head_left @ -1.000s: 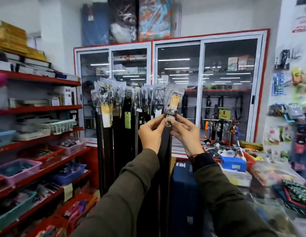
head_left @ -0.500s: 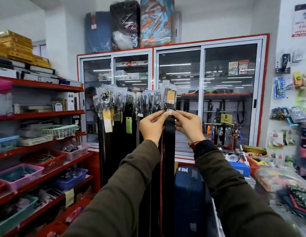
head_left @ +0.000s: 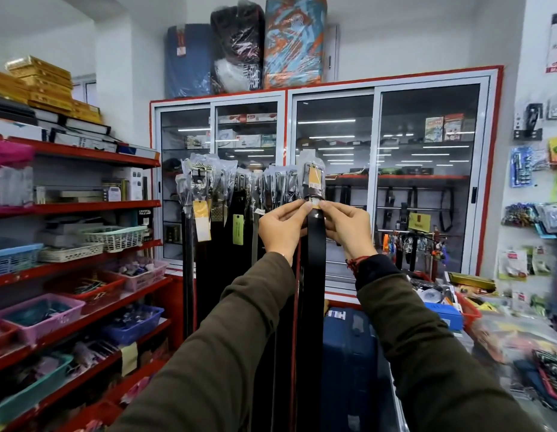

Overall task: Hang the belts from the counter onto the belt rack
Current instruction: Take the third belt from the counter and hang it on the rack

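A black belt (head_left: 316, 275) hangs straight down in front of me, its buckle end wrapped in clear plastic with a yellow tag at the top. My left hand (head_left: 281, 227) and my right hand (head_left: 345, 227) pinch it from both sides just below the buckle. It is held up at the right end of the belt rack (head_left: 239, 194), level with a row of several dark belts that hang there in plastic sleeves with tags. The rack's hooks are hidden behind the plastic, so I cannot tell whether the buckle is hooked on.
Red shelves (head_left: 84, 210) with baskets line the left. A glass-door cabinet (head_left: 376, 169) stands behind the rack. A blue suitcase (head_left: 348, 363) stands below my right arm. The cluttered counter (head_left: 501, 332) runs along the right, with packaged goods on the wall above.
Both hands have lifted the belt higher and straightened it, bringing its buckle up level with the other buckles at the right end of the rack.
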